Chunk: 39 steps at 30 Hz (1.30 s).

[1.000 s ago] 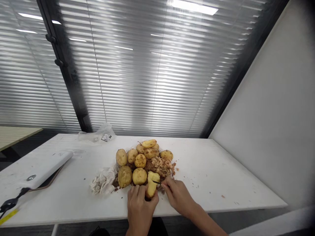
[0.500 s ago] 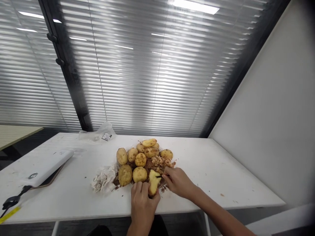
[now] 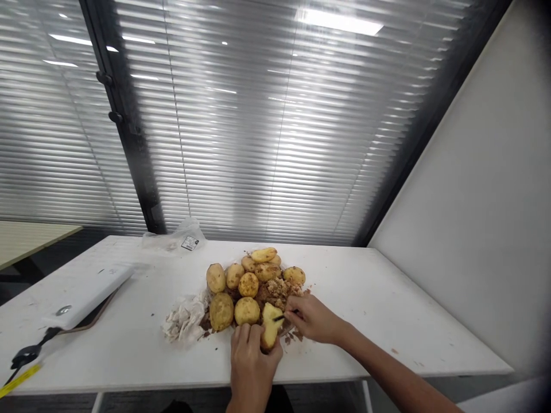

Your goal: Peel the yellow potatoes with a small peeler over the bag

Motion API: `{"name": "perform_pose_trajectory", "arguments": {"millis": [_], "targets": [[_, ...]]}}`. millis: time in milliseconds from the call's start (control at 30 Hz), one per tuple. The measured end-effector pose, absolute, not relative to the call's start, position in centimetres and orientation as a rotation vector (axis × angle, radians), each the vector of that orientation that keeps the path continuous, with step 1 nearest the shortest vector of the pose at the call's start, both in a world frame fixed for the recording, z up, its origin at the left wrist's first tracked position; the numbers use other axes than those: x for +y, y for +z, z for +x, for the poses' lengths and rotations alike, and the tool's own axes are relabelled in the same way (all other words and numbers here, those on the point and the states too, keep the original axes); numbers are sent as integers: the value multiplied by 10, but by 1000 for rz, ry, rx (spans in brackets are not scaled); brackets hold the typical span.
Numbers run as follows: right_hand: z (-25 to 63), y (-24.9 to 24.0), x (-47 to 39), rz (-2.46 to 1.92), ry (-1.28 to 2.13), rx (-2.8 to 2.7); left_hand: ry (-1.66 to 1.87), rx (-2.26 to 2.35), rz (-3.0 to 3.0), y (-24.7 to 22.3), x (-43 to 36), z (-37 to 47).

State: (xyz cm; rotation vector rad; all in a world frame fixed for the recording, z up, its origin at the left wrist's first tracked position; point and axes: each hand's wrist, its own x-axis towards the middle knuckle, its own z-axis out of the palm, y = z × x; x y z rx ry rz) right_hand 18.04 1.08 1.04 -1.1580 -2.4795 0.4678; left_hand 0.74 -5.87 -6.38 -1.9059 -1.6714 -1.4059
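My left hand (image 3: 253,358), near the table's front edge, is closed around a partly peeled potato (image 3: 271,327). The potato's pale yellow flesh faces up, and some skin remains on its lower end. My right hand (image 3: 313,318) is closed on a thin dark tool (image 3: 279,318) whose tip touches the potato's upper right side. Most of the tool is hidden by my fingers, so its exact kind does not show. Just beyond my hands lie several potatoes (image 3: 247,311), some peeled and some with brown skin patches, beside a heap of brown peelings (image 3: 275,291).
Crumpled white tissue (image 3: 185,319) lies left of the potatoes. A clear plastic bag (image 3: 174,238) with a label rests at the back of the white table (image 3: 142,350). On the left are a white device (image 3: 90,295) and a black cable (image 3: 28,355). Blinds (image 3: 241,143) hang behind.
The tool has shifted slightly against the potato, its tip now lower, and its angle has tilted. My left hand keeps its grip. The whole view has moved a little.
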Motion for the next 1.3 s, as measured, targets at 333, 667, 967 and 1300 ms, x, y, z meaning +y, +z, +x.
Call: {"name": "perform_pose_trajectory", "arguments": {"millis": [333,667,967,1300], "targets": [[181,12,17,-1115,466,-2498,-1412,-1696,-1886,-64,-59,8],[178,12,18,-1083,326,-2615,-1446,-1677,-1902,-67,-58,8],[166,24,13,-1122,82,-2798,-1472,-1690,-1892,-66,-58,9],[159,22,27,-1210,122,-2672,-1490,-1726,-1885,-68,-59,10]]}}
